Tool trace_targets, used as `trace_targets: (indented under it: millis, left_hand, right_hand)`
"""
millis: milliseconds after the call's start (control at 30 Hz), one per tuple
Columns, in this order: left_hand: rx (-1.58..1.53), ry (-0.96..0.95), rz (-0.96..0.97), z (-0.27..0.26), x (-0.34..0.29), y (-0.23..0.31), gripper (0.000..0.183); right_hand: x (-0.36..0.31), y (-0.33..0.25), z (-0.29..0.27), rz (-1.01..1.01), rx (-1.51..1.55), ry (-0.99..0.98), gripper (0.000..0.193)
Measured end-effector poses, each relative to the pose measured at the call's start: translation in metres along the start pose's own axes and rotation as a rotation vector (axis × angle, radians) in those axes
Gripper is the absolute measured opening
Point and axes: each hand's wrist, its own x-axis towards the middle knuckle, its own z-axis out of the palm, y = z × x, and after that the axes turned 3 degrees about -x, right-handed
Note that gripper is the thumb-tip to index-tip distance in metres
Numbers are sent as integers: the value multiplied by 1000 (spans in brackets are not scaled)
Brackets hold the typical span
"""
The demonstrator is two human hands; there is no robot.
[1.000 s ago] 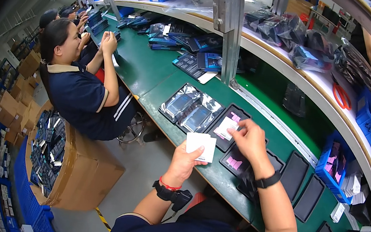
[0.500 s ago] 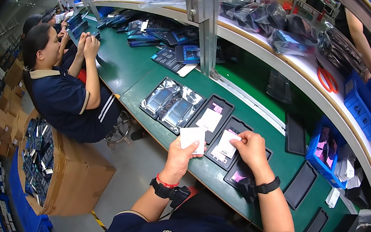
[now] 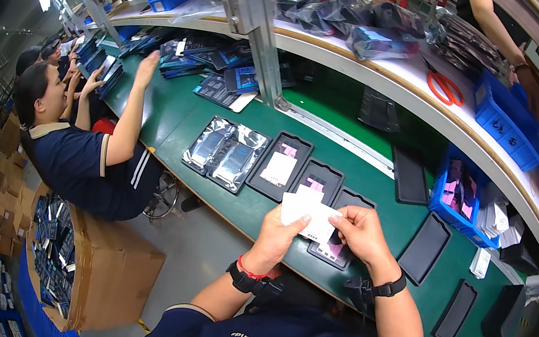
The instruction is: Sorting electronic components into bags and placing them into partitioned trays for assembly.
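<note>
In front of me, above the black trays, my left hand [image 3: 275, 240] grips a small stack of white cards [image 3: 294, 208], thumb on top. My right hand [image 3: 364, 235] pinches the edge of another white card [image 3: 322, 223], which overlaps that stack. Beneath my hands, the nearest black tray [image 3: 357, 200] shows pink pieces [image 3: 335, 249], partly covered by the cards. Beyond it, the middle black tray [image 3: 332, 176] has pink pieces and a white card, mostly hidden. Left of these, a third black tray [image 3: 258, 179] holds a white card [image 3: 278, 168] over pink pieces.
Silver packets [image 3: 227, 162] lie left of the trays. At right are a blue bin [image 3: 445, 207], more black trays [image 3: 424, 247] and a white card stack [image 3: 480, 263]. Red scissors [image 3: 447, 90] rest on the shelf. A co-worker [image 3: 76, 153] sits at left, beside a full cardboard box [image 3: 117, 278].
My right hand has left the card in the middle tray and now pinches a card at my left hand's stack. The head view has shifted. The co-worker's hands have moved apart.
</note>
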Motion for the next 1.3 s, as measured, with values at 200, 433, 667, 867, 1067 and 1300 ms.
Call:
trace_targets:
  millis: [200,433,667,867,1067,1300]
  left_hand:
    - [109,101,-17,-4,0,18,25]
    - [113,-341,-253,62,-12,-8,27]
    - [697,-602,-123,73,-12,-11,49]
    - [1311,-999,354,135,40,15,43]
    - [1797,-945,363,159,101,-56,49]
    - [1992,-1137,293,152,74,-62,57]
  right_hand:
    - [-17,28,-23,-63,-435,375,16]
    - [-55,13,-27,-351,-232,342,21]
    - [-129,53,-160,-238,-10,861,8]
    - [-177,101,-299,330,-674,1268,20]
    - [-151,86,-249,297,-1101,1431,34]
    - [-148,43,-116,-264,-1083,532,29]
